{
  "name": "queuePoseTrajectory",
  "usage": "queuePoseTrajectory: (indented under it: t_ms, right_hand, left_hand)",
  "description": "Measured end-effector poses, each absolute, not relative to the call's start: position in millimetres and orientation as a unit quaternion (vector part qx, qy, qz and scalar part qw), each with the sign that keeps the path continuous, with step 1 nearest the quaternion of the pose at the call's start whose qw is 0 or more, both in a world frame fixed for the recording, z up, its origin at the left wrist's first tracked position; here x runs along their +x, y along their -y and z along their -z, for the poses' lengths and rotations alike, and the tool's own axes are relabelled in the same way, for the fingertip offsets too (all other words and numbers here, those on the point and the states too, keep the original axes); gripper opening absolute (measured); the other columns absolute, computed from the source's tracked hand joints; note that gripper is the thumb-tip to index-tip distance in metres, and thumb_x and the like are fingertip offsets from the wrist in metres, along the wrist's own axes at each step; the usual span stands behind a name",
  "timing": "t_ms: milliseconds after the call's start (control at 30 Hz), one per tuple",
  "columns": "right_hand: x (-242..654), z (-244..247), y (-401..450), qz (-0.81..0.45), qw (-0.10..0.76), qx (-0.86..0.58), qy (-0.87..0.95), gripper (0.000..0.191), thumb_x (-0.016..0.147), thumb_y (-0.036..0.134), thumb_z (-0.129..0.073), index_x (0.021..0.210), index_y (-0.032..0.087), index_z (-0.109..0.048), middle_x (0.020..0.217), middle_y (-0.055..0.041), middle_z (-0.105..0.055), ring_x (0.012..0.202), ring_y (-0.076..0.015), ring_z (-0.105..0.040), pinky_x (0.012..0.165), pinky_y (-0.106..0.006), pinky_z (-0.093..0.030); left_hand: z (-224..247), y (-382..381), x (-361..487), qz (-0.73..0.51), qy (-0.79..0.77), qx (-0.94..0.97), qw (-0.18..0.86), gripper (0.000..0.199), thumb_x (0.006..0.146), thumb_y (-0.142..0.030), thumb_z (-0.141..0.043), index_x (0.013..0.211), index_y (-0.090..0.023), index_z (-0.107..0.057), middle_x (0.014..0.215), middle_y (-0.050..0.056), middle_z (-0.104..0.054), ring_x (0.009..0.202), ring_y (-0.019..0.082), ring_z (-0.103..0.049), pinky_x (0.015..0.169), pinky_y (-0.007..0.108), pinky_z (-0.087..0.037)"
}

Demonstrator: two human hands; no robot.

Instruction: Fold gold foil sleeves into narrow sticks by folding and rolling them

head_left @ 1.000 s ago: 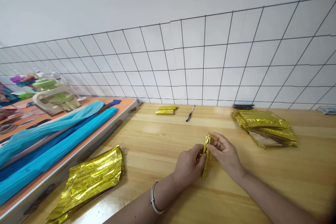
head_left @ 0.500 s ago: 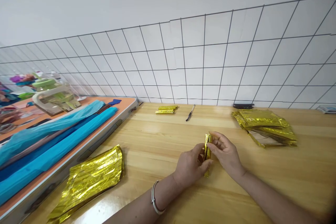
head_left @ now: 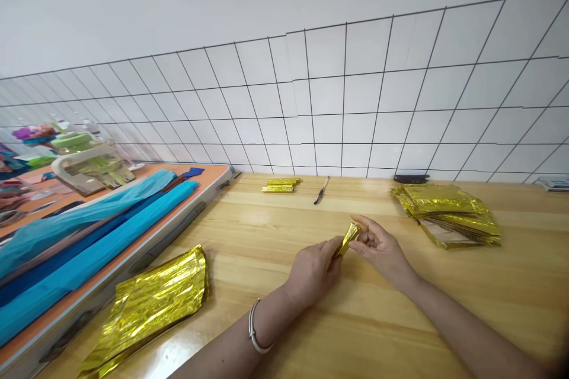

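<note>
A narrow folded strip of gold foil paper is held over the wooden table, tilted with its upper end to the right. My left hand is closed around its lower part and hides it. At the upper end, the thumb and fingers of my right hand pinch the strip's edge. Two or so similar gold strips lie near the wall, beside a pen.
Gold foil sheets lie in a stack at the right and another pile at the left. Blue rolled paper rests on an orange-topped surface at the left. A small black object sits by the tiled wall.
The foil strip has tipped from nearly upright to a slant. My left hand has shifted slightly left and wrapped further over its lower part; my right hand stays at its upper end.
</note>
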State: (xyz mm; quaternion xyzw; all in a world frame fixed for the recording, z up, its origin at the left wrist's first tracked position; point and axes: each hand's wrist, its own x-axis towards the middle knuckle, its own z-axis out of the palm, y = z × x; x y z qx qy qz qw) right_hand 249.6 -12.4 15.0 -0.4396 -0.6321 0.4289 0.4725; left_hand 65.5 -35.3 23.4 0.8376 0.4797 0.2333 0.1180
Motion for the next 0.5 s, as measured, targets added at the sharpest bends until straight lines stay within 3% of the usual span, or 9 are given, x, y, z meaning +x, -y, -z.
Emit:
queuePoseTrajectory:
  t_ms: [200,300,400,500]
  right_hand:
    - [259.7,-15.1,3.6,-0.293,0.448,-0.416,0.735,0.035,0.078,0.027,-0.059,0.113,0.027,-0.058,0.093,-0.0027,-0.054,0.069,-0.0120,-0.052,0.062,-0.025,-0.047]
    - [259.4,-12.1,2.6,-0.268,0.456,-0.427,0.733,0.028,0.078,0.026,-0.059,0.106,0.025,-0.061,0.090,-0.0025,-0.055,0.068,-0.0125,-0.052,0.060,-0.025,-0.045]
    - [256.6,-7.0,3.9,-0.274,0.484,-0.453,0.696,0.023,0.077,0.028,-0.061,0.100,0.023,-0.061,0.078,-0.0003,-0.052,0.062,-0.0116,-0.049,0.056,-0.024,-0.042]
    - [253.9,-2.4,6.3,-0.320,0.519,-0.465,0.642,0.025,0.076,0.032,-0.063,0.099,0.021,-0.059,0.067,0.0026,-0.047,0.058,-0.0107,-0.045,0.053,-0.023,-0.038]
  left_hand:
    - [-20.7,26.6,55.7,-0.210,-0.438,0.873,0.032,0.036,0.086,-0.015,-0.044,0.121,-0.024,-0.046,0.085,0.003,-0.065,0.074,0.016,-0.060,0.067,0.027,-0.043]
    - [-17.2,18.2,49.3,-0.241,-0.433,0.868,0.016,0.031,0.087,-0.016,-0.045,0.117,-0.023,-0.050,0.085,0.004,-0.065,0.076,0.016,-0.059,0.071,0.030,-0.043]
    - [-14.9,8.1,42.1,-0.334,-0.448,0.829,0.036,0.029,0.085,-0.020,-0.051,0.114,-0.023,-0.053,0.096,0.006,-0.064,0.088,0.019,-0.057,0.080,0.034,-0.043]
    - [-14.5,2.3,38.9,-0.485,-0.492,0.713,0.123,0.045,0.078,-0.026,-0.062,0.121,-0.024,-0.048,0.120,0.009,-0.053,0.110,0.023,-0.048,0.089,0.038,-0.040]
